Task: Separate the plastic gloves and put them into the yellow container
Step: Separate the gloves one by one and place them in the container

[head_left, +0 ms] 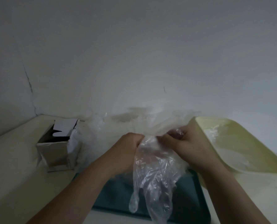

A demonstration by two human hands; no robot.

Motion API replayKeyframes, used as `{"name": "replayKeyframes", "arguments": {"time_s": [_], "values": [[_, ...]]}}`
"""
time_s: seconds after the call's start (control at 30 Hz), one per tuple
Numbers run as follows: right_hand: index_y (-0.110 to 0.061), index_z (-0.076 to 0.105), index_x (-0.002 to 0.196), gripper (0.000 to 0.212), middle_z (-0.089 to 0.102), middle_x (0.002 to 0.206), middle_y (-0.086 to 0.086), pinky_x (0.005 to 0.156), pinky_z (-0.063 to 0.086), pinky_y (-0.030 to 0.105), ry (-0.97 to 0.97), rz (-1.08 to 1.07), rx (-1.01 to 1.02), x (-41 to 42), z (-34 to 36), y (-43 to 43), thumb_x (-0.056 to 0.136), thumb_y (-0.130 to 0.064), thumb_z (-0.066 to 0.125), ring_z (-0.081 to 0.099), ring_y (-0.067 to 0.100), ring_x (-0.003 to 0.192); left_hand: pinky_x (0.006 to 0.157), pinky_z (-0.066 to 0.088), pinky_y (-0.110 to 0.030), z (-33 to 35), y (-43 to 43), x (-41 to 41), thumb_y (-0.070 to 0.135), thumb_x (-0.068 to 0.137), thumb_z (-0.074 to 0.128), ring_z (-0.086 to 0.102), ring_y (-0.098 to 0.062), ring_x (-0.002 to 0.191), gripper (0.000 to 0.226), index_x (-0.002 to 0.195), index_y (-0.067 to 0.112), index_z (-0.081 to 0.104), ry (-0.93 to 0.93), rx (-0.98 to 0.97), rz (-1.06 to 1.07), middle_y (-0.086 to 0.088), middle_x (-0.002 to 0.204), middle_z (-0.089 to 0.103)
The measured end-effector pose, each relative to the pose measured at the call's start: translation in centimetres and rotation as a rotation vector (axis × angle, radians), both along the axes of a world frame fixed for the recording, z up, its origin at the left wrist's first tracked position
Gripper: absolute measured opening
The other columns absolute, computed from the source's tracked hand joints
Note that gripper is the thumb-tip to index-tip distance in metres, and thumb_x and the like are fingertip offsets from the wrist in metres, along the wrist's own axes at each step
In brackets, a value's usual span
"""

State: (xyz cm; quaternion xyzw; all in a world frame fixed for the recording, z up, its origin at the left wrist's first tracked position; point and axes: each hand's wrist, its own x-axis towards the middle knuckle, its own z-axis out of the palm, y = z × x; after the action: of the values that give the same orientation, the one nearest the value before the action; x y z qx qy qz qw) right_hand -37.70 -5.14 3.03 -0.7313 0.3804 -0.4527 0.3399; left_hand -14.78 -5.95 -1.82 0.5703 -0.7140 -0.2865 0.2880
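Observation:
A clear plastic glove (152, 178) hangs fingers down in the middle of the view. My left hand (128, 147) pinches its cuff from the left, and my right hand (181, 143) pinches the cuff from the right, both shut on the thin film. Behind my hands a heap of more clear gloves (118, 126) lies against the wall. The pale yellow container (250, 160) sits tilted at the right, with some crumpled clear plastic (215, 135) inside it.
A dark teal tray (191, 196) lies on the cream table (18, 175) under the hanging glove. An open cardboard box (57, 152) stands at the left. A white wall (134, 54) closes off the back.

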Motion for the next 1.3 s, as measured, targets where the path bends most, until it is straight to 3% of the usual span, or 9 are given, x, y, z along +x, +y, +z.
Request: {"name": "replayKeyframes", "arguments": {"time_s": [0.1, 0.23, 0.37, 0.53, 0.63, 0.8, 1.0, 1.13, 1.3], "values": [[-0.004, 0.073, 0.075, 0.022, 0.070, 0.068, 0.013, 0.062, 0.055, 0.040, 0.049, -0.047, 0.055, -0.2, 0.0, 0.3, 0.094, -0.015, 0.073, 0.065, 0.028, 0.061, 0.061, 0.046, -0.013, 2.4, 2.8, 0.3, 0.044, 0.082, 0.086, 0.058, -0.002, 0.064, 0.028, 0.074, 0.035, 0.061, -0.089, -0.056, 0.105, 0.017, 0.073, 0.063], [-0.002, 0.073, 0.078, 0.025, 0.070, 0.076, 0.019, 0.068, 0.056, 0.046, 0.062, -0.072, 0.038, -0.5, 0.1, 0.0, 0.092, -0.022, 0.076, 0.066, 0.030, 0.066, 0.097, 0.053, -0.026, 4.2, 4.6, 1.1, 0.038, 0.076, 0.091, 0.053, 0.004, 0.124, 0.076, 0.137, 0.048, 0.045, -0.018, -0.329, 0.087, 0.028, 0.143, 0.040], [-0.006, 0.077, 0.089, 0.023, 0.075, 0.083, 0.012, 0.076, 0.061, 0.046, 0.082, -0.052, 0.005, 0.3, 1.2, 1.1, 0.095, -0.027, 0.072, 0.073, 0.031, 0.079, 0.118, 0.044, -0.040, 5.5, 4.9, -0.8, 0.019, 0.086, 0.069, 0.046, -0.005, 0.143, 0.074, 0.148, 0.053, 0.046, 0.153, -0.186, -0.205, 0.031, 0.151, 0.047], [-0.017, 0.081, 0.088, 0.015, 0.074, 0.071, 0.002, 0.070, 0.062, 0.049, 0.054, -0.030, -0.053, -0.1, 3.6, 1.5, 0.096, -0.025, 0.072, 0.072, 0.015, 0.066, 0.115, 0.046, -0.046, 7.5, 5.6, -3.2, 0.022, 0.077, 0.064, 0.058, -0.012, 0.134, 0.062, 0.138, 0.033, 0.064, 0.505, -0.085, -0.244, 0.011, 0.137, 0.067], [0.019, 0.062, 0.099, 0.033, 0.037, 0.043, 0.009, 0.059, 0.047, 0.013, -0.147, -0.049, 0.043, 0.2, 5.7, 1.4, 0.106, -0.013, 0.054, 0.058, 0.002, 0.047, 0.107, 0.051, -0.035, 9.2, 5.5, -4.4, 0.041, 0.093, 0.069, 0.066, -0.008, 0.121, 0.034, 0.126, 0.034, 0.071, 0.605, -0.145, -0.152, 0.014, 0.126, 0.072], [-0.016, 0.081, 0.084, 0.024, 0.073, 0.075, 0.012, 0.057, 0.052, 0.032, 0.109, -0.069, -0.010, -1.1, 7.1, 0.3, 0.096, -0.034, 0.070, 0.064, 0.018, 0.061, 0.070, 0.055, -0.017, 11.3, 4.2, -5.8, 0.025, 0.103, 0.063, 0.071, 0.000, 0.081, 0.019, 0.106, 0.021, 0.081, 0.684, -0.187, 0.043, 0.011, 0.090, 0.079], [-0.013, 0.079, 0.098, 0.016, 0.078, 0.086, 0.006, 0.063, 0.059, 0.042, 0.162, -0.052, 0.034, -3.6, 7.9, 0.4, 0.098, -0.023, 0.067, 0.071, 0.034, 0.073, 0.086, 0.061, -0.041, 11.5, 3.0, -2.9, 0.015, 0.098, 0.070, 0.076, -0.026, 0.099, 0.011, 0.107, 0.010, 0.075, 0.989, 0.020, 0.064, -0.013, 0.110, 0.078], [-0.014, 0.077, 0.105, 0.017, 0.078, 0.089, 0.007, 0.060, 0.057, 0.040, 0.158, -0.016, 0.038, -3.6, 8.7, 0.6, 0.101, -0.023, 0.064, 0.072, 0.033, 0.073, 0.086, 0.063, -0.043, 11.3, 2.6, -2.4, 0.007, 0.088, 0.079, 0.075, -0.026, 0.093, 0.018, 0.105, 0.009, 0.074, 0.939, 0.067, 0.078, -0.016, 0.106, 0.079], [-0.018, 0.076, 0.105, 0.017, 0.077, 0.081, 0.010, 0.045, 0.044, 0.032, 0.092, -0.083, 0.013, -4.0, 10.0, 0.1, 0.101, -0.030, 0.065, 0.061, 0.026, 0.054, 0.049, 0.052, -0.021, 11.8, 2.5, -3.3, 0.009, 0.100, 0.067, 0.071, -0.010, 0.063, 0.003, 0.103, 0.010, 0.066, 0.662, 0.050, 0.130, -0.009, 0.090, 0.077]]}}
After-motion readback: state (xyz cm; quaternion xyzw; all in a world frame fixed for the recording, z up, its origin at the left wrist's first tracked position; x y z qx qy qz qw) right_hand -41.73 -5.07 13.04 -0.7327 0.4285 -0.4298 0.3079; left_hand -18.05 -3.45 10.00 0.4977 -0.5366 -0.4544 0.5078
